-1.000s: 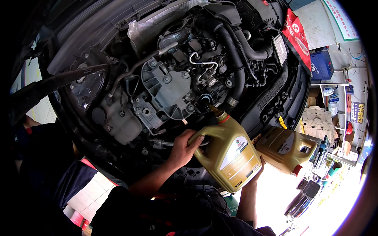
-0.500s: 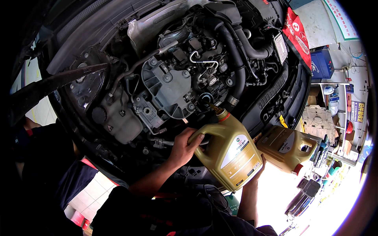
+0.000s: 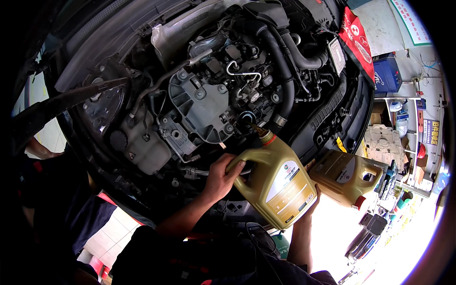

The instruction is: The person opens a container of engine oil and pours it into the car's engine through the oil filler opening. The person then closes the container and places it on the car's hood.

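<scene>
A gold engine oil jug is tilted over the open car engine, its mouth toward the engine. Amber oil runs from the spout toward the round black filler opening. My left hand is wrapped round the jug's handle. Under the jug's lower right side, my right hand supports its base, the fingers partly hidden behind it. A second gold jug with a red cap lies to the right, at the front edge of the engine bay.
Another person in dark clothes stands at the left. A dark prop bar crosses the left of the bay. Shelves with boxes and a blue case stand at the right. A red cover hangs over the far right fender.
Oil keeps running from the tilted jug, and both hands hold nearly the same place. At the left, the other person has shifted slightly, showing more of an arm.
</scene>
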A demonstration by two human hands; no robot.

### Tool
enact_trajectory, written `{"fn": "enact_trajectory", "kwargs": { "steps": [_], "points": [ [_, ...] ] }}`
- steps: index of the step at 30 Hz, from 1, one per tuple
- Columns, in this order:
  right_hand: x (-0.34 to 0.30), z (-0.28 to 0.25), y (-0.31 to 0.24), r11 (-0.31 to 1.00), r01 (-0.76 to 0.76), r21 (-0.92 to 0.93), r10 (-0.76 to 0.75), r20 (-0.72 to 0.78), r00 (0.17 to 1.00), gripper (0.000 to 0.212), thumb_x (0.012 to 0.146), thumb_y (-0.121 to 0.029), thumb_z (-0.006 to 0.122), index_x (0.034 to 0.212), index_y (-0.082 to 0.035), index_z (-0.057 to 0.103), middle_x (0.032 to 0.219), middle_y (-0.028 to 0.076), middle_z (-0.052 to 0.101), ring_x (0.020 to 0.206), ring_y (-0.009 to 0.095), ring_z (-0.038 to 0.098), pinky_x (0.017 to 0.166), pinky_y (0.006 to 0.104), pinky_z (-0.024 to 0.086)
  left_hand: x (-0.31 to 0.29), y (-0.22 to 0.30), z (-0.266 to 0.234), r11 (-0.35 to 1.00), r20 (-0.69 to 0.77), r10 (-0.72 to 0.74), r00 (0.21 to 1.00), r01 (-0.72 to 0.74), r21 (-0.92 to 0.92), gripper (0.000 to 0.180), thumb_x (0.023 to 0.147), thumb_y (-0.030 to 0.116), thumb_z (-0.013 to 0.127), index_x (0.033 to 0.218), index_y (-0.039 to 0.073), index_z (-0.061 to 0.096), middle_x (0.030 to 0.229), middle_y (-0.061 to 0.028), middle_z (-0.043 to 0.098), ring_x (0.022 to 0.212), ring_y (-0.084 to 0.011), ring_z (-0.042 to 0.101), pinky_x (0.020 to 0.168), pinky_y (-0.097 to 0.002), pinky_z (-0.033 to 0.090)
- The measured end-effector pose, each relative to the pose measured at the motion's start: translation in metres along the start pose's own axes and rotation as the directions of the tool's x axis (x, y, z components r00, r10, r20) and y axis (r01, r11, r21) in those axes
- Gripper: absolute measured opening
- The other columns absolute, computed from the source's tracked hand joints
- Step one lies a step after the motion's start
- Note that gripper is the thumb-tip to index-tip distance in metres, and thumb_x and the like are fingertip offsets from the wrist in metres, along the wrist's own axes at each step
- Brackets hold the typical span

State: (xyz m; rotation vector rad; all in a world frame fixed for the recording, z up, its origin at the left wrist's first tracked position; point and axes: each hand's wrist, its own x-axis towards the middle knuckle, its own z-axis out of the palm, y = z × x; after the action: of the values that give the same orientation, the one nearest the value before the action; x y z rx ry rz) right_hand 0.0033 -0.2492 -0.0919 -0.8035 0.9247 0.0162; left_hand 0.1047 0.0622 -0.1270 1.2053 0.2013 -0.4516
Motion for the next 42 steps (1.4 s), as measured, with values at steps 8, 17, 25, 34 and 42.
{"fn": "enact_trajectory", "kwargs": {
  "steps": [8, 17, 25, 34, 42],
  "points": [
    [0.003, -0.003, 0.0, 1.0, 0.009, 0.025, -0.009, -0.008, 1.0, 0.059, 0.11, -0.049, 0.037, 0.126, -0.002, 0.068, 0.115, 0.017, 0.076, 0.1, 0.028, 0.076, 0.085, 0.0412, 0.063, 0.0, 0.002, 0.001, 1.0, 0.0, -0.005, 1.0, 0.005, 0.001, 0.026, 0.109, 0.018, 0.064, 0.117, -0.007, 0.064, 0.098, -0.0066, 0.06, 0.073, -0.0159, 0.07, 0.062, -0.0303, 0.061],
    [-0.003, 0.011, -0.003, 1.0, 0.008, 0.008, -0.008, -0.023, 1.0, 0.06, 0.109, -0.051, 0.038, 0.125, -0.002, 0.069, 0.111, 0.017, 0.077, 0.098, 0.028, 0.076, 0.084, 0.0402, 0.063, 0.001, 0.002, 0.002, 1.0, -0.019, 0.012, 1.0, -0.012, 0.001, 0.026, 0.108, 0.017, 0.064, 0.117, -0.007, 0.065, 0.096, -0.0067, 0.06, 0.072, -0.0147, 0.069, 0.062, -0.0303, 0.061],
    [0.001, 0.01, -0.003, 1.0, 0.013, 0.004, -0.013, -0.026, 1.0, 0.062, 0.109, -0.052, 0.038, 0.123, -0.001, 0.069, 0.11, 0.017, 0.077, 0.094, 0.028, 0.076, 0.082, 0.0382, 0.063, 0.001, 0.004, 0.002, 1.0, -0.022, 0.016, 1.0, -0.015, 0.021, 0.025, 0.109, 0.016, 0.063, 0.116, -0.007, 0.065, 0.094, -0.0066, 0.06, 0.071, -0.0145, 0.068, 0.061, -0.03, 0.06],
    [0.006, -0.01, -0.005, 1.0, -0.024, -0.002, 0.024, 0.139, 0.99, 0.067, 0.107, -0.053, 0.038, 0.148, -0.002, 0.056, 0.132, 0.017, 0.07, 0.116, 0.031, 0.069, 0.101, 0.0428, 0.056, 0.002, 0.001, 0.001, 1.0, -0.021, -0.001, 1.0, 0.001, -0.011, 0.026, 0.109, 0.017, 0.063, 0.118, -0.007, 0.063, 0.094, -0.0077, 0.064, 0.071, -0.0174, 0.072, 0.061, -0.03, 0.06],
    [-0.003, 0.015, -0.004, 1.0, 0.022, -0.009, -0.023, -0.068, 0.997, 0.062, 0.108, -0.053, 0.041, 0.122, 0.0, 0.069, 0.106, 0.017, 0.077, 0.09, 0.028, 0.076, 0.079, 0.0386, 0.063, 0.001, 0.004, 0.004, 0.999, -0.038, -0.016, 0.999, 0.014, -0.051, 0.023, 0.108, 0.015, 0.065, 0.113, -0.007, 0.064, 0.094, -0.0047, 0.057, 0.072, -0.0096, 0.062, 0.059, -0.0285, 0.06]
  ]
}}
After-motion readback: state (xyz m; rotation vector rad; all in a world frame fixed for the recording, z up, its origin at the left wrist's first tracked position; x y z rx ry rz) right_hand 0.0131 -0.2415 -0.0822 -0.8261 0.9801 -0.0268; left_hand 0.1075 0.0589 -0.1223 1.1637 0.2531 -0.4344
